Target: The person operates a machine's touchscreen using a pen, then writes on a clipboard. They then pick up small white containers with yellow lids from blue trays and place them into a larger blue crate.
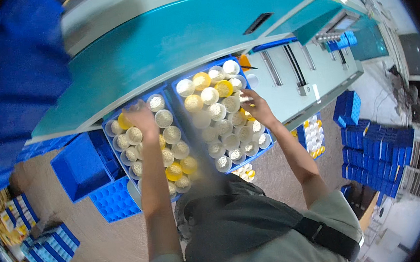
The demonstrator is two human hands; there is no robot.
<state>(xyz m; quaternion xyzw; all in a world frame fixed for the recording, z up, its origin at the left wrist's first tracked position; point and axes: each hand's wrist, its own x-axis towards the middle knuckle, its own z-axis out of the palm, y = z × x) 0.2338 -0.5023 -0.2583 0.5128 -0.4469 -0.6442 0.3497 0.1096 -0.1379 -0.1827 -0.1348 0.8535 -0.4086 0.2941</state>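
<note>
Two blue trays hold rows of white and yellow cups filled with pale, granular pieces. My left hand [140, 118] reaches down over the far part of the left tray [110, 124], beside a yellow cup [123, 121]. Its fingers are smeared, and whatever they touch is hidden. At the right edge of the right tray [178, 91], my right hand [258, 108] has its thumb and fingers apart around a white cup [241, 96]. Whether it grips that cup is unclear. More yellow cups [174, 172] stand among the white ones.
A teal machine panel [170, 34] runs behind the trays, with a pale bed and rails [290, 72] at right. Empty blue bins [79, 166] lie at left. Blue trays [378, 150] are stacked at far right. Another filled tray [313, 136] sits lower on the right.
</note>
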